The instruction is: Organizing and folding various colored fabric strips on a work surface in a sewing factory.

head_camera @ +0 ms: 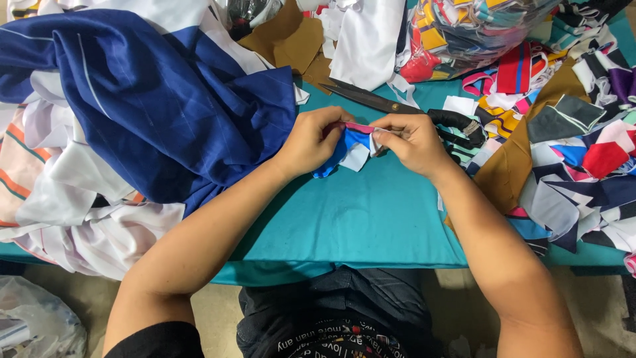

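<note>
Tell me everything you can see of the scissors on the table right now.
The scissors are large tailor's shears with long dark metal blades and black handles. They lie flat and shut on the teal table cover, blades pointing up-left toward brown fabric pieces, handles at lower right just beyond the right hand. A white fabric strip drapes over the blades near the pivot. Neither hand touches them; the handles' far ends are partly hidden among scraps.

Clear plastic bag [474,30] stuffed with striped, many-coloured fabric scraps, at the far right end of the teal table, bulging and glossy. Crinkled translucent plastic bag [36,321] down on the floor at lower left, pale, holding light scraps. Part of another shiny clear bag [248,13] at top centre, contents dark.
</note>
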